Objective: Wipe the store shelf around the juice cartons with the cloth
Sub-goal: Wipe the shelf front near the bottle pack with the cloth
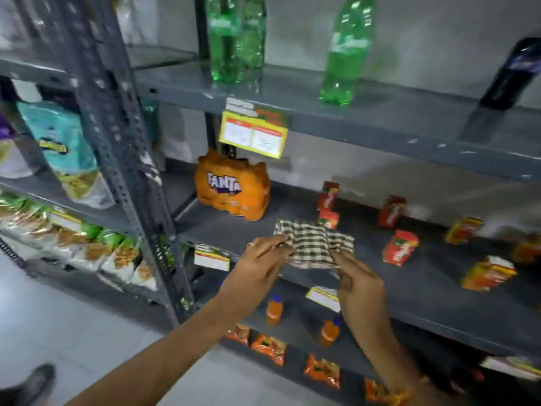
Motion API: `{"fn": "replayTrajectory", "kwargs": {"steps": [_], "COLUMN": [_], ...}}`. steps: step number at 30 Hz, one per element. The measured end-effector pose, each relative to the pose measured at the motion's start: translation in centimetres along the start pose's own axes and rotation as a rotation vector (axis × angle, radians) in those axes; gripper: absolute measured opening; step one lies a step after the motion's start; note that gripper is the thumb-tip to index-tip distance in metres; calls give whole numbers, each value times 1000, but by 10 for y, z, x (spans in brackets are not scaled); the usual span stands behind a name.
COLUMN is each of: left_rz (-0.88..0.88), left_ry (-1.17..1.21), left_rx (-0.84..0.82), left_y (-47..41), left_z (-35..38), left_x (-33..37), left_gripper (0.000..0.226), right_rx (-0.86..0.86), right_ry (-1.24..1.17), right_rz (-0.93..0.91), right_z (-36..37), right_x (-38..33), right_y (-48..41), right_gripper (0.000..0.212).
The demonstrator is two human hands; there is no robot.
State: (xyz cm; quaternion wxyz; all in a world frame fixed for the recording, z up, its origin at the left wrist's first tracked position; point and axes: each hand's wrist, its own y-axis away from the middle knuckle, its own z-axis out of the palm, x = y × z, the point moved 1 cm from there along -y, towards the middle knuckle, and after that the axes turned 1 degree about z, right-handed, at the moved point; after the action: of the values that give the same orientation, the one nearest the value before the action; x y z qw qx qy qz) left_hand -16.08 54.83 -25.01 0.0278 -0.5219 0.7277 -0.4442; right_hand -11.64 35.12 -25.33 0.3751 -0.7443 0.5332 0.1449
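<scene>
A checked green-and-white cloth [314, 243] is held over the front of the grey middle shelf [228, 230]. My left hand [257, 268] pinches its left edge and my right hand [361, 291] grips its lower right corner. Several small red juice cartons stand scattered on the shelf behind and to the right: one [328, 196] just past the cloth, another [392, 210] further back, one [400, 247] nearer the front. Orange-red cartons [489, 272] lie toward the right end.
An orange Fanta multipack [232, 190] sits at the shelf's left end. Green bottles [345, 51] and a dark bottle [512, 71] stand on the shelf above. A yellow price tag [253, 136] hangs from that shelf's edge. Small orange bottles [274, 310] and snack packets fill the lower shelves. A perforated upright post [126, 159] is at left.
</scene>
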Motion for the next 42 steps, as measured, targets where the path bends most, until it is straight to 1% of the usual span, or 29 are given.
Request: {"fn": "replayTrajectory", "kwargs": {"steps": [2,4,7,10,12,14,17,18,19,20,21,22,23,25,26,27,29,31,34,37,39,41,42], "left_rz": [-78,-154,-227,-290,-312,-362,-380,-367,-364,-384,-426,-484,-552,-664,-665,-637,-587,-579,-554,-521,-512,-515,-519], "left_ry": [-19,-21,-26,-7,5,24,37,39,44,47,34,-2,-56,-194,-269,-336,-402,-403,-378,-368,-370,-387,-401], "left_rx": [-57,-94,-116,-121,-153,-202,-365,-395,-379,-330,-281,-267,-297,-418,-460,-483,-462,-423,-407,-371,-356,-401,-444], "left_y": [15,23,19,8,5,5,11,13,14,13,11,9,7,9,11,14,18,19,20,24,23,21,20], "left_z": [-12,-23,-32,-31,-22,-10,3,4,3,1,-1,-3,-5,-4,-2,1,5,7,7,7,8,9,10], "left_x": [-53,-97,-150,-189,-209,-225,-243,-247,-252,-258,-263,-269,-275,-285,-287,-288,-288,-289,-293,-294,-292,-290,-291], "left_gripper": [23,24,26,26,26,27,29,29,29,30,33,36,41,49,51,50,49,48,46,43,43,50,51], "right_rx": [-139,-240,-261,-246,-267,-311,-379,-406,-418,-404,-389,-410,-472,-650,-700,-702,-632,-612,-637,-656,-652,-621,-615], "right_ry": [34,114,214,281,348,431,514,512,492,447,395,359,350,413,450,467,472,494,501,429,371,306,288], "right_rz": [18,-23,-103,-151,-137,-109,-44,-53,-80,-106,-126,-144,-162,-151,-127,-102,-78,-69,-60,-125,-130,-97,-83], "right_z": [51,96,143,172,185,197,210,214,217,220,224,229,235,253,262,270,283,294,299,282,261,237,225], "right_x": [-24,-45,-67,-76,-74,-69,-63,-62,-61,-61,-62,-62,-63,-64,-63,-64,-69,-77,-84,-76,-63,-49,-44], "right_y": [-15,-29,-54,-80,-88,-90,-91,-92,-95,-99,-103,-107,-111,-111,-109,-108,-108,-109,-113,-106,-97,-82,-74], "right_gripper": [51,48,35,33,38,38,33,36,41,46,50,52,54,56,55,53,51,56,64,68,60,52,54]}}
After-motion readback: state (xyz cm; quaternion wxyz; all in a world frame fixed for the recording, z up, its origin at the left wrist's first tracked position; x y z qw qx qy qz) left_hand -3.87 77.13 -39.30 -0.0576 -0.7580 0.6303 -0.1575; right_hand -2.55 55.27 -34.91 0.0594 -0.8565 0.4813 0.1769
